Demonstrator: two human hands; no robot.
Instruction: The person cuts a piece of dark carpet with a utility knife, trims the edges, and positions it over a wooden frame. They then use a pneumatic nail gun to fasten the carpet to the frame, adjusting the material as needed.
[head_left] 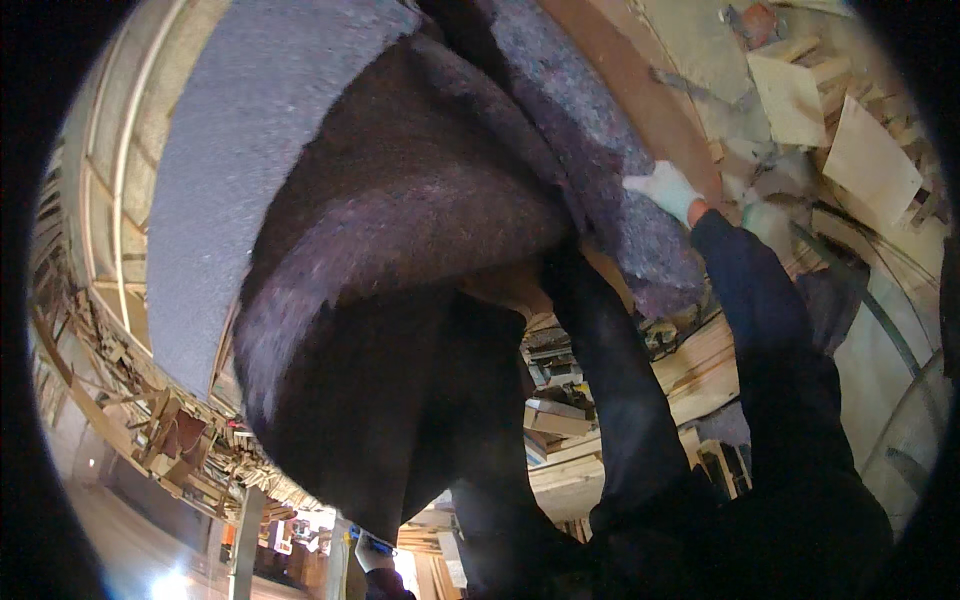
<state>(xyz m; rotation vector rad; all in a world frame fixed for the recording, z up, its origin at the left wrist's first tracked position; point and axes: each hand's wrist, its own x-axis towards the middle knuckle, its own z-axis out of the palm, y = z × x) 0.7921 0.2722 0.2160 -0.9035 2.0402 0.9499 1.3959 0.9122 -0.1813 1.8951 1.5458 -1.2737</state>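
A large sheet of grey-purple felt (400, 230) hangs curled in front of me, its dark underside showing in the folds. My right hand (668, 190), in a white glove, grips a mottled grey felt strip (590, 110) near its lower end, at the right of the view. Low on the left, under the hanging sheet's bottom tip, is my left hand (372, 553), in a pale glove. Its fingers are closed around a small blue object whose kind I cannot make out. Part of that hand is hidden.
A broad light-grey felt surface (225, 170) curves along the left. Brown board (645, 75) runs beside the strip. Wood offcuts (180, 445) are heaped at lower left, with pale panels (872, 165) at upper right. Timber planks (700, 370) lie below, around my dark-clothed legs (620, 380).
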